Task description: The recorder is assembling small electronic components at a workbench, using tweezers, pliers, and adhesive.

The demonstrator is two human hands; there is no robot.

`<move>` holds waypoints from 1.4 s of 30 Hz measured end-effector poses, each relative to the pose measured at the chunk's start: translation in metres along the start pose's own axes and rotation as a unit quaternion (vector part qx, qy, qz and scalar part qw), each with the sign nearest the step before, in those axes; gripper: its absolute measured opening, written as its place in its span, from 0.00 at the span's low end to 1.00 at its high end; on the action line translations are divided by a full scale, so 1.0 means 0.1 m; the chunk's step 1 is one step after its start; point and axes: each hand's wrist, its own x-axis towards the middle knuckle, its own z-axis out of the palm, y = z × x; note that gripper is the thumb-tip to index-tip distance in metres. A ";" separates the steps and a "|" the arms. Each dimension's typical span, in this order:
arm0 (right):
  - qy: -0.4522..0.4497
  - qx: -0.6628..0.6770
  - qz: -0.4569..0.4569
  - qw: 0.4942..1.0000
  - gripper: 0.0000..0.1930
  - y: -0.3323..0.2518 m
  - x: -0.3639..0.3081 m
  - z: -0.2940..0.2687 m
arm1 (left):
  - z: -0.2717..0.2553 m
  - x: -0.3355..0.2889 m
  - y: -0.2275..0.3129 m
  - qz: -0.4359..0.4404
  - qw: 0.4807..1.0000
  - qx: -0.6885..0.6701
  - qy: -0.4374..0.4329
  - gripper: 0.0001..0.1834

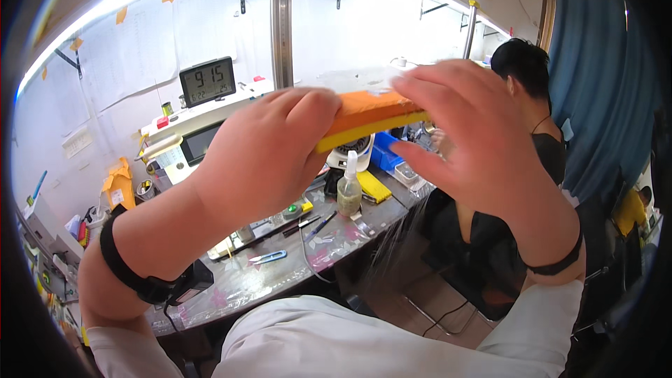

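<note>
Raised in front of me is an orange-and-yellow block (374,108), its orange layer lying above its yellow one. My left hand (269,147) grips the block's left end, with the fingers wrapped round it. At the other end, my right hand (472,129) has its fingers and thumb spread apart around the block, without visibly closing on it. A whitish, shiny bit shows on the block's upper edge near the right fingertips; I cannot tell what it is. Both wrists wear black bands.
Below, the bench (231,290) bears a spray bottle (349,192), blue-handled snips (269,257), a yellow pad (374,187) and a blue bin (384,151). A digital clock (207,82) stands at the back. Another person (521,77) sits close on the right.
</note>
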 end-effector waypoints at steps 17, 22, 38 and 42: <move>-0.088 -0.110 0.097 0.985 0.16 0.25 0.42 -0.05 | -0.27 -0.06 -0.10 -0.014 0.995 0.045 0.088 0.39; -0.001 -0.088 0.212 0.973 0.16 1.11 0.57 -0.42 | -0.43 -0.64 -0.23 -0.006 0.998 0.056 0.008 0.32; 0.066 -0.297 0.177 0.936 0.14 1.59 2.31 0.16 | -0.05 -1.85 -0.54 0.079 0.993 -0.073 -0.038 0.17; 0.083 -0.286 0.180 0.938 0.14 1.69 2.59 0.54 | -0.15 -2.13 -0.65 0.034 0.990 -0.126 -0.052 0.20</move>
